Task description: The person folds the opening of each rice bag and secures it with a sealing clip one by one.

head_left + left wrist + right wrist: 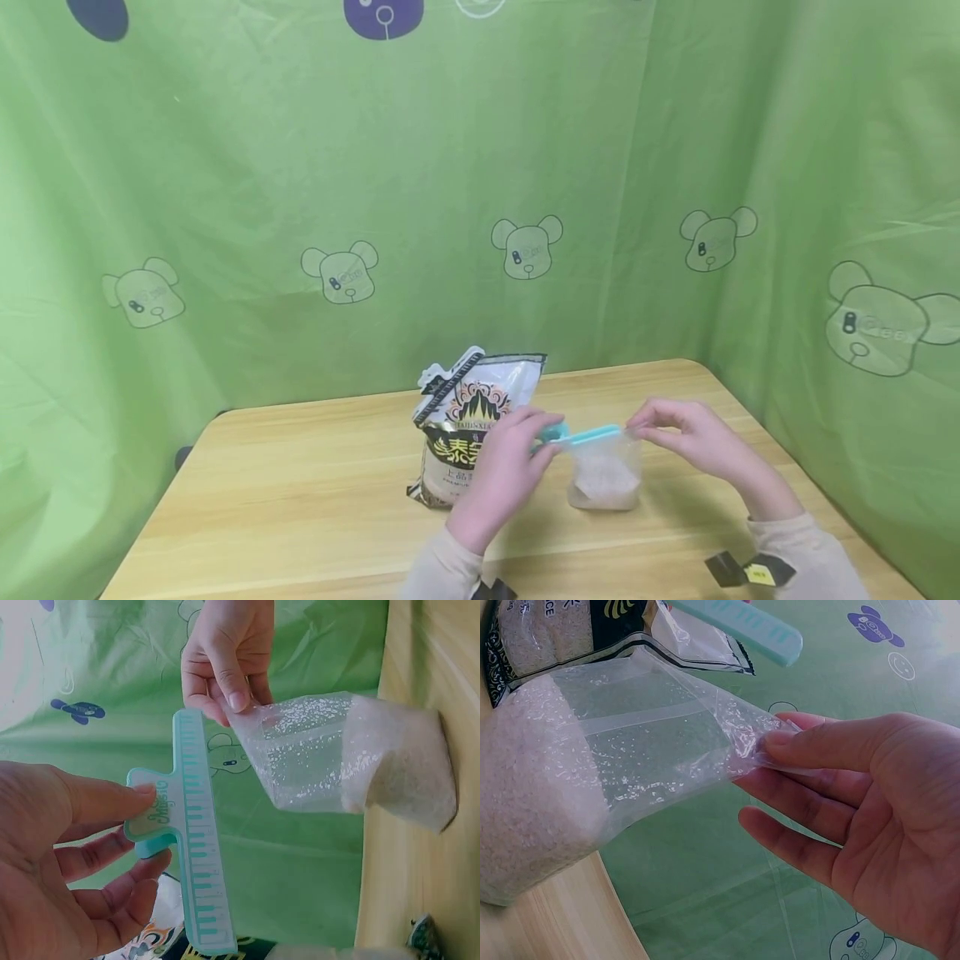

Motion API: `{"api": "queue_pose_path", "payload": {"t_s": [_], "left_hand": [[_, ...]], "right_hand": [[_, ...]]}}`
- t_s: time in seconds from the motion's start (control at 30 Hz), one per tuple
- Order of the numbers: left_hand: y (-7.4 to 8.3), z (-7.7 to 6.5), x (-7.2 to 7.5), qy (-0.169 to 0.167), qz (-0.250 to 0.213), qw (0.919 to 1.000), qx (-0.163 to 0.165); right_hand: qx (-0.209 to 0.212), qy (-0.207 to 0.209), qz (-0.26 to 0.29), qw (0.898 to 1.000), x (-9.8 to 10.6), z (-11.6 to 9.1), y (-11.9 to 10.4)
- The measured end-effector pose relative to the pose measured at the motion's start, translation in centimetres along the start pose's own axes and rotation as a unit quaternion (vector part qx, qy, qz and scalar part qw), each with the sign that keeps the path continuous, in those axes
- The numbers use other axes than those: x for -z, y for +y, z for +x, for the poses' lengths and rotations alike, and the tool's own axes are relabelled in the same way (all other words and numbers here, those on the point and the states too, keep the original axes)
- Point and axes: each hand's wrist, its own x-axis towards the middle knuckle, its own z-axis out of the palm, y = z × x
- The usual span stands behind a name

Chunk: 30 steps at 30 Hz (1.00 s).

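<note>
My left hand (512,457) pinches the handle of a turquoise bag clip (201,847) with a piano-key pattern, thumb on one side and fingers on the other. A clear plastic bag of rice (544,780) stands on the table, its lower part filled with white grains and some grains clinging inside above. My right hand (697,435) holds the bag's gathered top corner between thumb and fingers. In both wrist views the clip's long bar appears beside the bag's top, not fastened on it. Whether the bar's two halves are parted is hard to see.
Left of the small bag stands a large printed rice bag (453,479), its folded top held by a black-and-white clip (450,385). The wooden table (300,500) is bounded behind and at the sides by a green curtain (420,167) with bear heads.
</note>
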Motion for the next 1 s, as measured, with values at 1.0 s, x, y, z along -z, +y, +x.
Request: {"api": "queue_pose_path", "payload": {"t_s": [1.0], "left_hand": [[0.2,0.3,-2.3,-0.018,-0.03,0.9981,0.05]], "right_hand": [[0.016,0.001,0.013,1.0,0.1,-0.1,-0.3]]}}
